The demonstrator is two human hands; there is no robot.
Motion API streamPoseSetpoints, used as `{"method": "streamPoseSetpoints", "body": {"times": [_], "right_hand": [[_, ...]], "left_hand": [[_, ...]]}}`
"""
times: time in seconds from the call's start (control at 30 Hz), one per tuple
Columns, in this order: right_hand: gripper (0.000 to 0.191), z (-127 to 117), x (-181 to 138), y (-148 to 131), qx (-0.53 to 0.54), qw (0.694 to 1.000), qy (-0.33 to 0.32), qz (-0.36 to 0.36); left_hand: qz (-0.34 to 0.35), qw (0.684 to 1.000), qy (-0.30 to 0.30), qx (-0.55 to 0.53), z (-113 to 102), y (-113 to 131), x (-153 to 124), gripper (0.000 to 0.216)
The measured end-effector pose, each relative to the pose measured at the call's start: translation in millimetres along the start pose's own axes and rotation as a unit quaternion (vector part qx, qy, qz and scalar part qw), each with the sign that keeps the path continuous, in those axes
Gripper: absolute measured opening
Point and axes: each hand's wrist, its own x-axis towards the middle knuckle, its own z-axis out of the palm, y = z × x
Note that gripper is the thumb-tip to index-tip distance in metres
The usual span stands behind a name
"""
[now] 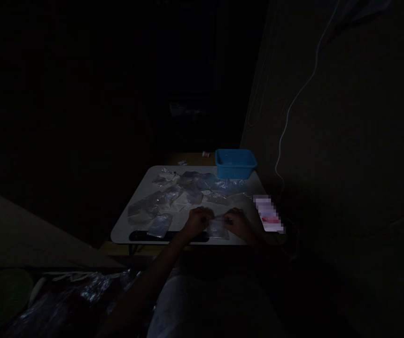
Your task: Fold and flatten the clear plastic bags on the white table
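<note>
At the near edge of the small white table [142,206], you have both hands on one small clear plastic bag [219,229]. Your left hand [198,220] sits at its 9 o'clock end, your right hand [237,221] at its 3 o'clock end. The fingers of each look curled in at the bag's top edge, seemingly pinching it, though the light is too dim to say so firmly. Holding it at both ends likely keeps the thin film taut and flat on the tabletop.

The bag's long axis runs roughly 9 to 3 o'clock, parallel to the table's near edge; its top strip seems to face 12 o'clock, away from you (I cannot tell which side is the opening).

More clear bags [174,195] lie scattered from 10 to 12 o'clock of your hands, within reach. A blue plastic tub [236,163] stands at 1 o'clock on the far corner, and a white cable [295,101] hangs down the wall at 2 o'clock.
</note>
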Motion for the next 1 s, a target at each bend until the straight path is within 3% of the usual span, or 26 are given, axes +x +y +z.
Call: {"method": "streamPoseSetpoints", "body": {"times": [0.23, 0.37, 0.43, 0.67, 0.87, 1.0], "right_hand": [[0.007, -0.1, -0.8, -1.8, 0.006, 1.000, 0.005, -0.010], [0.005, 0.6, -0.7, -0.8, 0.003, 1.000, -0.002, -0.005], [0.005, 0.5, -0.6, -0.7, 0.004, 1.000, -0.004, -0.002], [0.006, -1.3, 0.4, -3.2, 0.009, 1.000, -0.007, 0.005], [0.009, -4.8, -0.8, -8.8, 0.019, 1.000, 0.002, -0.001], [0.023, -11.4, -6.4, -11.0, 0.029, 0.999, -0.001, -0.015]], "left_hand": [[0.035, 0.990, -0.025, -0.133, -14.7, 8.0, -6.7, 0.045], [0.008, 0.989, -0.100, -0.107, -26.6, 21.7, -11.8, 0.061], [0.003, 0.991, -0.109, -0.073, -27.3, 29.2, -9.8, 0.066], [0.081, 0.993, -0.085, -0.008, -12.6, 26.5, 4.6, 0.037], [0.115, 0.985, -0.109, 0.075, -13.0, 23.7, -2.2, 0.032], [0.123, 0.975, -0.128, 0.135, -12.7, 25.2, -8.2, 0.034]]}}
